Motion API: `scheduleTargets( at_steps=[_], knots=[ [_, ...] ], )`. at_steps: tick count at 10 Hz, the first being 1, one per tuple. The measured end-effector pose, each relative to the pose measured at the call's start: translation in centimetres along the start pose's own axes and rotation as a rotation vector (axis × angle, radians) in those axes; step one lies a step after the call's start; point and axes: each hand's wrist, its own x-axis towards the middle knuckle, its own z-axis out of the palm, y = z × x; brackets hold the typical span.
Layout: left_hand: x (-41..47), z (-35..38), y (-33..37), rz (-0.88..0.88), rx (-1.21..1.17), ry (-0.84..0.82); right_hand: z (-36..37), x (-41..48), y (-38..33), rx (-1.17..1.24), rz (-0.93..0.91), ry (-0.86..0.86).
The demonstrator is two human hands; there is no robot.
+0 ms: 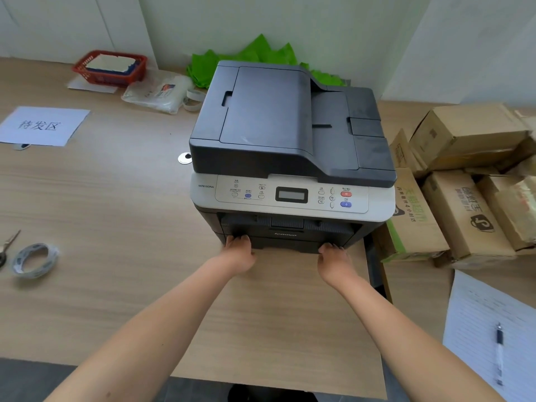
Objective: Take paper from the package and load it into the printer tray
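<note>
A dark grey and white printer (pixel 290 146) stands on the wooden table (pixel 116 216), its control panel facing me. The paper tray (pixel 287 242) sits closed at the printer's bottom front. My left hand (pixel 239 252) rests against the tray's lower left corner, fingers curled onto its edge. My right hand (pixel 333 259) does the same at the tray's lower right corner. No package of paper is visible in my hands. A sheet of lined paper (pixel 487 329) with a pen (pixel 499 352) on it lies at the right.
Several cardboard boxes (pixel 464 181) are stacked right of the printer. A tape roll (pixel 33 259) and scissors (pixel 7 245) lie at the left. A labelled white sheet (pixel 43 126), red basket (pixel 111 66), plastic bag (pixel 159 92) and green paper (pixel 246 56) sit further back.
</note>
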Motion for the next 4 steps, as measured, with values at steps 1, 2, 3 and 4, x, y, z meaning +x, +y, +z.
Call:
scheduleTargets(
  at_steps=[1,2,3,4],
  knots=[
    [-1.3,-0.9,0.3,0.041,-0.018,0.026,-0.4,-1.1,-0.8,0.040,-0.075,0.005],
    [-3.7,-2.3,1.2,0.127,-0.094,0.036,-2.5,-2.7,-2.8,0.117,-0.132,-0.032],
    [-6.2,-3.0,1.9,0.226,-0.137,0.035,-4.7,-4.5,-4.4,0.149,-0.266,-0.101],
    [-8.7,-6.3,3.1,0.344,-0.138,0.165,-8.7,-6.2,-5.9,0.195,-0.399,-0.029]
  ],
)
